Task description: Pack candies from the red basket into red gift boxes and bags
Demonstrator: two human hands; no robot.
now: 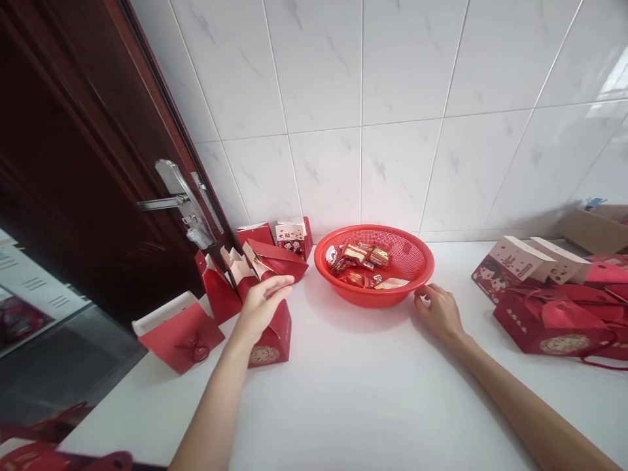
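A red plastic basket [366, 299] stands near the tiled wall, with several wrapped snacks [366, 255] inside. At its right rim is my right hand [439, 311], fingers curled together against the edge; whether they grip it is hard to tell. My left hand [265, 304] hovers over a red gift box [275, 337] on the left, fingers extended and nothing visible in them. Behind that hand stand several open red boxes [218, 291], one with its flap [277, 258] leaning right. A red box with a bow [184, 337] lies tilted at the table's left edge.
Several red gift boxes [549, 324] and upright printed boxes [513, 265] fill the right side, with a cardboard box [593, 230] behind. Small printed boxes [292, 239] stand by the wall. A dark door [73, 131] is at left; red bags [63, 458] show lower left.
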